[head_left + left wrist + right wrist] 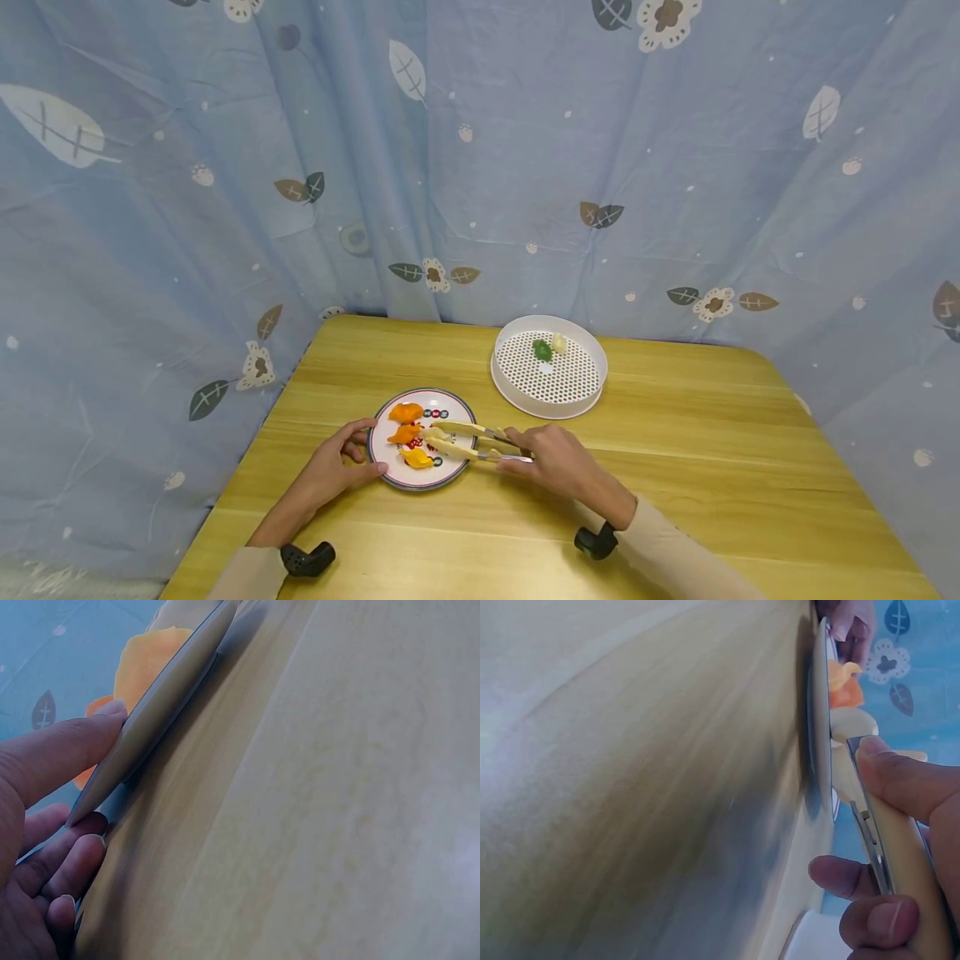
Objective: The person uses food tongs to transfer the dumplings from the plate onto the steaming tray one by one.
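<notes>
My left hand (333,462) holds the left rim of a round white plate (447,469), thumb on top and fingers at the edge's underside in the left wrist view. Two orange dumpling-shaped pieces (406,412) and a yellow-orange one (417,458) lie on the plate. My right hand (555,460) grips a pair of tongs (459,428) with cream-coloured arms, which reach over the plate from the right. Between the tong tips is a pale, cream-coloured piece (433,434); whether the tips touch it I cannot tell.
Behind and to the right of the plate stands a round white tray (551,410) with a perforated bottom. A green piece (542,350) and a pale piece (558,343) lie in it. The wooden table (712,450) meets a blue patterned curtain (525,167) at the back.
</notes>
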A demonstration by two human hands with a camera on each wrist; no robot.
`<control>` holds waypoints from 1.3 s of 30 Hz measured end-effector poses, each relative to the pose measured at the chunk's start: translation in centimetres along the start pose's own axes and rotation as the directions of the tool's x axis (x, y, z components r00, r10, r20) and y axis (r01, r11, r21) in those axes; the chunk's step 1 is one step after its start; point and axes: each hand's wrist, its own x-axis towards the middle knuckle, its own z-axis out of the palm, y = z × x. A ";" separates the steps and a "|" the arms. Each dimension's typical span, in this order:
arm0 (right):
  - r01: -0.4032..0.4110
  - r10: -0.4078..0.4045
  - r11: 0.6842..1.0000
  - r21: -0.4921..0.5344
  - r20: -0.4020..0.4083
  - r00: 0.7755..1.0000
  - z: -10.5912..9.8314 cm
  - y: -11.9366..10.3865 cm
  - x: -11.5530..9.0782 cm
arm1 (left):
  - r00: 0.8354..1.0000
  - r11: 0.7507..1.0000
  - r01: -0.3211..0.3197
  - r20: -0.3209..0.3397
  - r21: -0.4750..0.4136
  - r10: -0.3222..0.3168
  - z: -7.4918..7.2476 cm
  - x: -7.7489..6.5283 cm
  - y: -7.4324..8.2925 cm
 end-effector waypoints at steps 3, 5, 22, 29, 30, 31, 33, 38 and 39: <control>0.004 -0.004 1.000 0.002 -0.008 1.000 0.1 0.1 -0.1 | 1.000 1.000 -0.005 -0.002 0.012 0.005 0.0 0.1 0.1; -0.003 0.003 1.000 0.015 -0.011 1.000 0.0 0.1 -0.2 | 1.000 1.000 -0.004 -0.004 0.018 0.004 0.0 0.1 0.1; -0.038 0.040 0.998 0.042 -0.063 0.997 -1.3 0.7 -0.8 | 1.000 0.999 -0.003 -0.012 0.037 0.003 -0.1 0.2 0.0; -0.043 0.049 0.997 0.057 -0.109 0.993 -1.9 1.2 -1.0 | 1.000 1.000 0.004 -0.008 0.022 -0.004 0.0 0.2 0.0; -0.036 0.043 0.998 0.060 -0.122 0.992 -1.9 1.3 -1.0 | 1.000 1.000 0.009 -0.006 0.022 -0.009 0.0 0.2 0.0; -0.029 0.037 0.998 0.060 -0.134 0.990 -2.0 1.4 -1.0 | 1.000 1.000 0.013 -0.004 0.022 -0.013 0.0 0.1 0.1; -0.018 0.027 0.998 0.060 -0.153 0.988 -2.2 1.7 -1.1 | 1.000 1.000 0.023 -0.004 0.018 -0.023 0.0 0.1 0.1; -0.042 0.051 0.998 0.054 -0.174 0.983 -2.7 2.0 -1.2 | 1.000 1.000 0.022 -0.010 0.014 -0.022 0.1 -0.1 0.2; -0.047 0.056 0.997 0.054 -0.178 0.983 -2.8 2.1 -1.2 | 1.000 1.000 0.022 -0.012 0.013 -0.022 0.2 -0.2 0.2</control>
